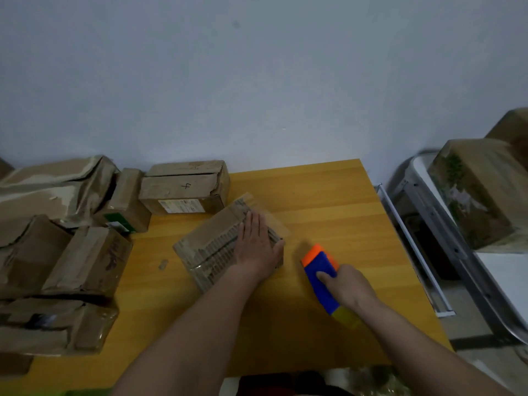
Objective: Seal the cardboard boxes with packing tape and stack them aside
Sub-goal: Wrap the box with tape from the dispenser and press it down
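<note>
Flat brown cardboard box [217,247] lies on yellow wooden table [328,201], left hand [257,244] pressing flat on it, fingers straight. Just right of it, right hand [347,284] grips blue-and-orange plastic tape dispenser [321,270], resting on table.

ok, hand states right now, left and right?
Left hand: open, pressing flat on the cardboard box.
Right hand: gripping the blue tape dispenser.

Wooden table [328,195], worn cardboard boxes [85,261] piled at left, one box [211,247] laid mid-table, tape scrap [163,264] beside it.
</note>
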The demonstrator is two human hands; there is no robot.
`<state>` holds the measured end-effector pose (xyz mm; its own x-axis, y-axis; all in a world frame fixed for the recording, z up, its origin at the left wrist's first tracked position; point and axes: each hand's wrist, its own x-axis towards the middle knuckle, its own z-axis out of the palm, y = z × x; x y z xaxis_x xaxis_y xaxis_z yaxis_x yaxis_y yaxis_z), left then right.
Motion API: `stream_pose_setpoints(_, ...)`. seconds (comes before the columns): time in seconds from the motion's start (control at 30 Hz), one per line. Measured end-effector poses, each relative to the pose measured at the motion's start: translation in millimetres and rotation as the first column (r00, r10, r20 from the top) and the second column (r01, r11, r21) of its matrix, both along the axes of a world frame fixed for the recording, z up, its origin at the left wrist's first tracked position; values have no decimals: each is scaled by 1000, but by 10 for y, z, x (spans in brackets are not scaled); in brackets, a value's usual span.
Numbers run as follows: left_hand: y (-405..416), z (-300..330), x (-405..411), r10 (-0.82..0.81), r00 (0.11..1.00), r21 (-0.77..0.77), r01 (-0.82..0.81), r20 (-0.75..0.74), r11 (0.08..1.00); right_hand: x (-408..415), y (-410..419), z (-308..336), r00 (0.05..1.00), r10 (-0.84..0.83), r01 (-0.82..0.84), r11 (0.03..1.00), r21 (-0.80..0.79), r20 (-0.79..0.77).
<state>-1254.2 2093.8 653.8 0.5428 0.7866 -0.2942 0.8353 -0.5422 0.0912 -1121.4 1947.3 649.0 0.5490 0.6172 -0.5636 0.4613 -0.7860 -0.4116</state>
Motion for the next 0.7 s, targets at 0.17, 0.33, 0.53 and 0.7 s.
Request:
stream_pose_setpoints(0.17,-65,-26,-22,19,999,80,-22,41,997,159,54,-68,986,-111,101,991,86,122)
stream_pose_setpoints(0.33,-117,-47,-1,47,995,127,-58,83,990,244,1,-340,966,-8,12,1000,-15,258)
stream_pose_setpoints(0.53,-145,-31,-69,73,969,29,-83,234,996,283,42,-402,959,-139,115,987,112,247)
stream_pose_setpoints(0.7,-118,-18,-232,36,994,103,-47,107,994,-225,347,-6,989,-150,100,670,736,3)
